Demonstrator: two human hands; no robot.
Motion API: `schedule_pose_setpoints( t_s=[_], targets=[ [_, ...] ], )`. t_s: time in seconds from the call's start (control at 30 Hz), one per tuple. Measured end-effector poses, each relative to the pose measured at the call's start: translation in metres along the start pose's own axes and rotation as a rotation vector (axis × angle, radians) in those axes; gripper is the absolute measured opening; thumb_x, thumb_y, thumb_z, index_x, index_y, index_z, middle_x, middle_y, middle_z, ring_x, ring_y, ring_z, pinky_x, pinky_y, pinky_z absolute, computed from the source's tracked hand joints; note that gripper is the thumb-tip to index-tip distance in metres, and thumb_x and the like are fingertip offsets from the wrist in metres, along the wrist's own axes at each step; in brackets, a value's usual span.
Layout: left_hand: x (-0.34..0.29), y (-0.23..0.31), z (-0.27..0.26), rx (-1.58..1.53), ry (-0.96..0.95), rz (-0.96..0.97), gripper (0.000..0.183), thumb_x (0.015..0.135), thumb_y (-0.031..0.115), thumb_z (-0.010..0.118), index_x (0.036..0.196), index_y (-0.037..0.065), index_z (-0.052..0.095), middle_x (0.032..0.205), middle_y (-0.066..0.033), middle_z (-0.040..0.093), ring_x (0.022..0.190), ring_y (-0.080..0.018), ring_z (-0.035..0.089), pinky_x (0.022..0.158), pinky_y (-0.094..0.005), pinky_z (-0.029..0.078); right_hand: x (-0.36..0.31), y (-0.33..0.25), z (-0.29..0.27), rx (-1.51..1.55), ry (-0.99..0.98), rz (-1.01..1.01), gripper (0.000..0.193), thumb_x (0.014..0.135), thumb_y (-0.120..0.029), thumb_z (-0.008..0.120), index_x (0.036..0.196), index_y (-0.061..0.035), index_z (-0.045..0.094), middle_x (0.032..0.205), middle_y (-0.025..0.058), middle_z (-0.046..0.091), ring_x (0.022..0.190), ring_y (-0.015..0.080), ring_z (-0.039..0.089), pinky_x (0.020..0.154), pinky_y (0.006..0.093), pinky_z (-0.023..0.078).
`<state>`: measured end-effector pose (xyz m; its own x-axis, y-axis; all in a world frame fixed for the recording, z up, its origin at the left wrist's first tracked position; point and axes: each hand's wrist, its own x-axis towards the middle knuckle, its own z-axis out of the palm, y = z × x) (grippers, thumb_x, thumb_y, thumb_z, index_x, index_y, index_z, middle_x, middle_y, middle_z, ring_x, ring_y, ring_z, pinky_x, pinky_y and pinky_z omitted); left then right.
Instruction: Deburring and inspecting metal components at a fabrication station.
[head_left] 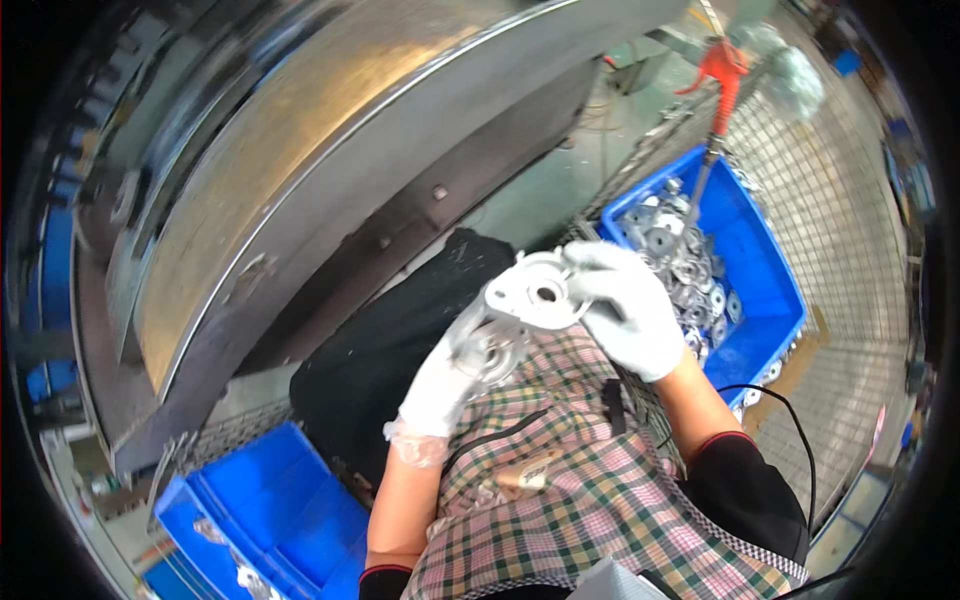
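Observation:
White gloves cover both my hands, held in front of my checked apron. My right hand [632, 315] has its fingers closed on the right edge of a silvery metal flange part [515, 292], which has a round raised hub with a dark central hole and a small hole in one ear. Just below it, a second metal part [495, 358] with a round ring is held in my left hand [445, 378]. The fingers of my left hand are partly hidden behind the two parts, and the lower part is slightly blurred.
To the right, a blue bin [765, 270] holds many similar metal parts, with a red air gun [722, 75] hanging over it. Another blue bin [270, 490] at lower left has a few parts. A large curved metal machine edge [330, 160] runs across the upper left.

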<state>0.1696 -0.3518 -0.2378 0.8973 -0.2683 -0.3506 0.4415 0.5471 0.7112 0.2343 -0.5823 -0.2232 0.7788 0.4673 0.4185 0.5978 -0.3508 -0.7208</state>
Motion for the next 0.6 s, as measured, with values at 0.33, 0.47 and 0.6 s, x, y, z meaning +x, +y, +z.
schedule_pose_setpoints(
  t_s=[0.33,0.47,0.6],
  targets=[
    [-0.037,0.004,-0.030,0.072,0.121,0.302,0.093,0.068,0.034,0.082,0.140,-0.003,0.038,0.150,-0.0139,0.033,0.138,-0.0246,0.033,0.114,-0.0395,0.025,0.025,-0.048,0.052,0.079,-0.151,-0.046,0.047,0.067,0.005,0.064,0.112,-0.0041,0.060,0.118,0.0176,0.058,0.112,0.0351,0.055,0.098,0.0410,0.043],
    [-0.043,0.009,-0.034,0.029,0.071,0.296,0.097,0.064,0.027,0.085,0.142,-0.002,0.035,0.150,-0.0145,0.033,0.137,-0.0254,0.035,0.113,-0.0393,0.029,0.025,-0.055,0.056,0.098,-0.152,0.003,0.049,0.065,0.007,0.062,0.112,-0.0048,0.060,0.116,0.0166,0.059,0.110,0.0346,0.055,0.097,0.0407,0.042],
    [-0.046,0.010,-0.036,0.004,0.053,0.324,0.098,0.063,0.026,0.085,0.142,-0.003,0.034,0.149,-0.0143,0.034,0.137,-0.0249,0.036,0.113,-0.0390,0.029,0.029,-0.062,0.058,0.090,-0.181,0.008,0.049,0.065,0.006,0.061,0.112,-0.0048,0.060,0.115,0.0159,0.059,0.109,0.0343,0.055,0.096,0.0406,0.042]
  ],
)
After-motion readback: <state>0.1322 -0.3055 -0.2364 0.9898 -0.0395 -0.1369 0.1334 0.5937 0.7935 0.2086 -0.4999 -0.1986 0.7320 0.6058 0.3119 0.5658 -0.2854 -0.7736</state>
